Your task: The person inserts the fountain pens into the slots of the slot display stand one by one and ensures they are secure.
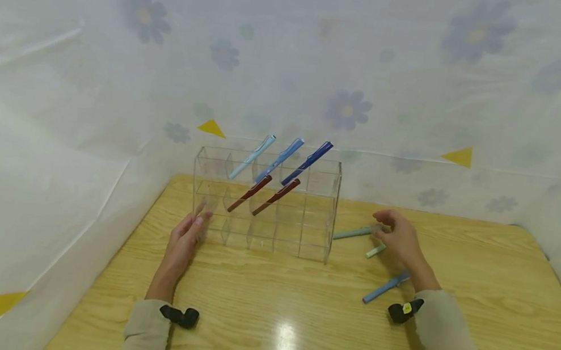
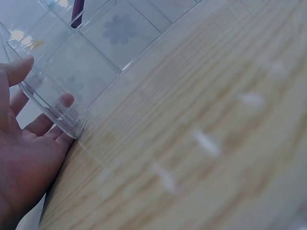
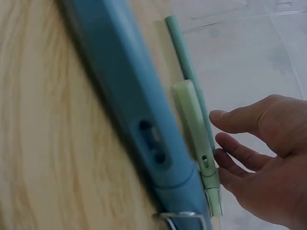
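Blue pen (image 3: pixel 127 81), ends outside right-wrist view

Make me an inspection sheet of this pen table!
Surface: wood-grain table, with glare.
Job's things: clear rack holds light-blue pen, mid-blue pen, dark-blue pen and, lower, two maroon pens; sage-green pen, pale-green pen and blue pen lie on the table.
Clutter: nothing seen.
Hands: left hand holds rack's left end; right hand is by the green pens, contact unclear.
Cables: nothing seen.
Surroundings: white flowered sheeting, yellow triangles.
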